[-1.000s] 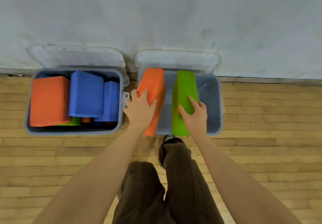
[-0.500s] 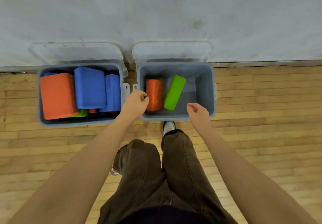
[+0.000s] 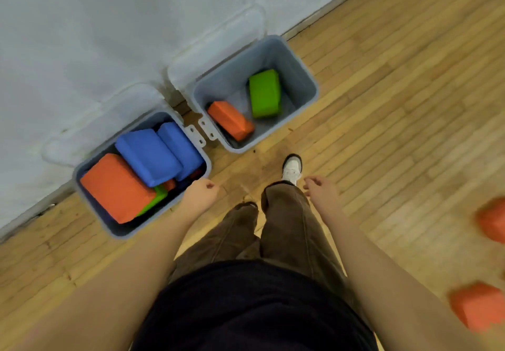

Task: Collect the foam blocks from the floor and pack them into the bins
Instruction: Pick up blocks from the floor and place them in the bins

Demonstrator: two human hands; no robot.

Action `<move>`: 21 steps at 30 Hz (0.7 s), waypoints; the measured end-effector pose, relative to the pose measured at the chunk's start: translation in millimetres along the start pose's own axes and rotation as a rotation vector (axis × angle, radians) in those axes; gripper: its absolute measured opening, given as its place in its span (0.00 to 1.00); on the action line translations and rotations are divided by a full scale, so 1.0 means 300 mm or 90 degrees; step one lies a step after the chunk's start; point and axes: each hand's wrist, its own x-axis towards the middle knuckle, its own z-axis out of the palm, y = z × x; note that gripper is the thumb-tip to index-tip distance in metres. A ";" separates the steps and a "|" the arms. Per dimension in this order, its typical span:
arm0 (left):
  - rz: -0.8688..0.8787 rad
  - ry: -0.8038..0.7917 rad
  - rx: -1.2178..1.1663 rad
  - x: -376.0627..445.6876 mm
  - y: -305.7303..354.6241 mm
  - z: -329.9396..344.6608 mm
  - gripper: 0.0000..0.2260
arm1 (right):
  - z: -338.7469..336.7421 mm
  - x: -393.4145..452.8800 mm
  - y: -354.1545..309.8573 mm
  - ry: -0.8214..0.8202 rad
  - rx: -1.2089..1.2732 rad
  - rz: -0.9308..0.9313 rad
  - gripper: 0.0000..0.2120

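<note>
Facing both wall-side bins, your left hand (image 3: 200,193) and right hand (image 3: 322,191) hang loosely curled, holding nothing; the right bin (image 3: 306,77) holds an orange block (image 3: 229,119) and a green block (image 3: 264,92).

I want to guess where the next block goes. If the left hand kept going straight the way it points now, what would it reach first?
Probably the near rim of the fuller bin: the left hand hangs beside that corner, pointing up the picture. Depth is unclear, so it may pass above.

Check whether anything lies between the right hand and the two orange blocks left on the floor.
Nothing visible does. The right hand hangs empty, and only bare wood floor separates it from the orange blocks at the frame's right edge.
</note>
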 end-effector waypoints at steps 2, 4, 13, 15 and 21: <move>0.032 -0.026 0.046 -0.024 0.011 0.027 0.06 | -0.018 -0.082 0.106 0.043 0.077 0.040 0.07; 0.079 -0.068 0.121 -0.043 0.068 0.076 0.07 | -0.046 -0.171 0.212 0.089 0.150 0.082 0.09; 0.394 -0.321 0.529 -0.290 0.506 0.611 0.10 | -0.046 -0.667 0.803 0.286 0.510 0.330 0.14; 0.443 -0.369 0.592 -0.390 0.550 0.806 0.10 | -0.002 -0.780 0.924 0.344 0.587 0.422 0.09; 0.569 -0.482 0.702 -0.717 0.534 1.317 0.08 | 0.045 -0.937 1.197 0.451 0.769 0.574 0.13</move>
